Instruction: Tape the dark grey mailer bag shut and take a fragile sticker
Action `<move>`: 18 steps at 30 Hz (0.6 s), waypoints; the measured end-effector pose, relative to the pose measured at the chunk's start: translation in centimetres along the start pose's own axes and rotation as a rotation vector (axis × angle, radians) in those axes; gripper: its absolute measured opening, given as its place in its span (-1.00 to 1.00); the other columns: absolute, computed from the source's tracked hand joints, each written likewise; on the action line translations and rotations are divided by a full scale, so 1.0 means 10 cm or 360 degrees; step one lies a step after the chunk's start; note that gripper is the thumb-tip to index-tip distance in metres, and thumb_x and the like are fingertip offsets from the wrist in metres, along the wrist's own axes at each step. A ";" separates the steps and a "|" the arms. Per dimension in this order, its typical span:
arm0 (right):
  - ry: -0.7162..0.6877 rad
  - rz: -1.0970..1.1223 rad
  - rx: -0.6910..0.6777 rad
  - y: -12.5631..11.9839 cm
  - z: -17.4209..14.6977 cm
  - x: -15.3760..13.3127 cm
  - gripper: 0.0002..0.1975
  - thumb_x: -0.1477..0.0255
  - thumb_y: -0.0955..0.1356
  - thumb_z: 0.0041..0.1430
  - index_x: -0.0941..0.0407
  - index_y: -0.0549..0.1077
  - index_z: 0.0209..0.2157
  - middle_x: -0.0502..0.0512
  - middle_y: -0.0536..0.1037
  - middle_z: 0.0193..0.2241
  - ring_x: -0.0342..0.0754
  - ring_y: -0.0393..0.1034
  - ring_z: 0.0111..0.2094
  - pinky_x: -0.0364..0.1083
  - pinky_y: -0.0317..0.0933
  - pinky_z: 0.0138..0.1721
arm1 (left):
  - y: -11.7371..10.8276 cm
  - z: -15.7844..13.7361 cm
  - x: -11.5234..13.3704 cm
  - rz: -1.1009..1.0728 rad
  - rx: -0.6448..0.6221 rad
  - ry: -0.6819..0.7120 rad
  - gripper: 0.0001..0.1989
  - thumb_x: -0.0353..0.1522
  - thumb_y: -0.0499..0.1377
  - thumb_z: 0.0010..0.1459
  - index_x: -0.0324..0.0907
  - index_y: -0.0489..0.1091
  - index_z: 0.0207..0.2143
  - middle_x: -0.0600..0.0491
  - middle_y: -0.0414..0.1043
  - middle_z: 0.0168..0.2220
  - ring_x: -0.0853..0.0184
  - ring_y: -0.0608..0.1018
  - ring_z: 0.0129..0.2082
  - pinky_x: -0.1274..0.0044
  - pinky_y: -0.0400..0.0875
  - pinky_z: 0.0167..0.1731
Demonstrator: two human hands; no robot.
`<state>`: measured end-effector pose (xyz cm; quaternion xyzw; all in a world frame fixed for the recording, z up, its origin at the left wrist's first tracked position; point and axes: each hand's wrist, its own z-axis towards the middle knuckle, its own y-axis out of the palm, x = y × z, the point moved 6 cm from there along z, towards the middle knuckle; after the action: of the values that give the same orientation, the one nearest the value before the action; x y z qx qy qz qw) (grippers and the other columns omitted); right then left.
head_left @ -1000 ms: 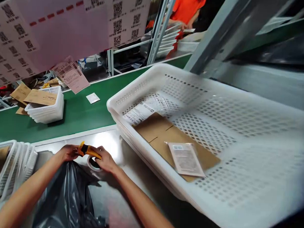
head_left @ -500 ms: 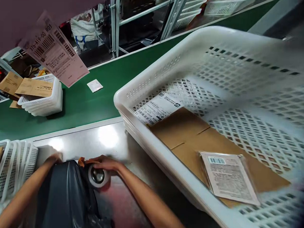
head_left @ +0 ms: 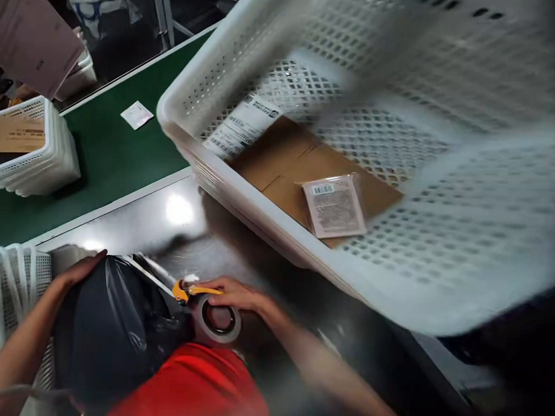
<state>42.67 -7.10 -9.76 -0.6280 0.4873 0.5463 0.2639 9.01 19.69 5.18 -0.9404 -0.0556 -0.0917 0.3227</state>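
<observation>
- While the left hand (head_left: 77, 271) lies flat on the black bag (head_left: 109, 323), its fingers are spread loosely over the top
- Right hand (head_left: 238, 294) fingers clamp the tape dispenser (head_left: 212, 312), on the worktop (head_left: 176, 229) just beside the bag

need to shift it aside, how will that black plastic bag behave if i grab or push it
The black plastic bag looks thin, glossy and creased, so it will probably be floppy and slippery. It bulges under the left hand, so its contents likely give weight; pushed, it would probably crumple or slump, not roll.
</observation>
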 end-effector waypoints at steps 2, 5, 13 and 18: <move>0.0043 0.0055 0.0123 0.11 -0.51 0.12 -0.20 -0.15 0.47 0.14 0.09 0.61 0.23 0.24 0.68 0.14 0.37 0.54 0.18 0.25 0.35 0.29 | -0.02 -0.04 0.01 -0.0028 0.0028 -0.0008 -0.10 0.37 -0.09 0.19 -0.18 0.64 -0.16 -0.16 0.74 -0.04 -0.08 0.70 0.08 0.25 0.52 0.22; 0.0043 0.0103 0.0302 0.32 -0.99 0.22 -0.18 -0.13 0.50 0.14 0.05 0.55 0.29 0.21 0.63 0.21 0.36 0.49 0.25 0.25 0.27 0.36 | -0.04 -0.12 0.04 0.0112 0.0177 0.0038 -0.16 0.31 -0.13 0.28 -0.18 0.61 -0.34 -0.17 0.73 -0.25 -0.10 0.73 -0.11 0.21 0.58 0.06; -0.0184 0.0232 0.0648 1.15 -1.36 0.40 -0.17 -0.15 0.47 0.20 0.07 0.52 0.33 0.25 0.59 0.26 0.37 0.49 0.25 0.21 0.31 0.32 | -0.02 -0.34 0.28 0.0460 0.0717 0.0379 -0.22 0.17 -0.10 0.36 -0.21 0.53 -0.55 -0.35 0.61 -0.44 -0.19 0.70 -0.32 0.04 0.59 -0.19; -0.0210 0.0360 0.0876 1.70 -1.25 0.72 -0.18 -0.13 0.47 0.20 0.10 0.52 0.32 0.19 0.68 0.13 0.20 0.58 0.05 0.11 0.42 0.16 | 0.30 -0.80 0.37 0.0506 0.1278 0.1076 -0.27 0.04 -0.15 0.42 -0.34 0.55 0.05 -0.46 0.55 0.19 -0.21 0.53 0.29 -0.07 0.40 0.26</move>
<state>32.24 -26.81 -9.81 -0.4377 0.6657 0.4593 0.3928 12.04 12.56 10.32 -0.6583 0.1635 -0.3105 0.6659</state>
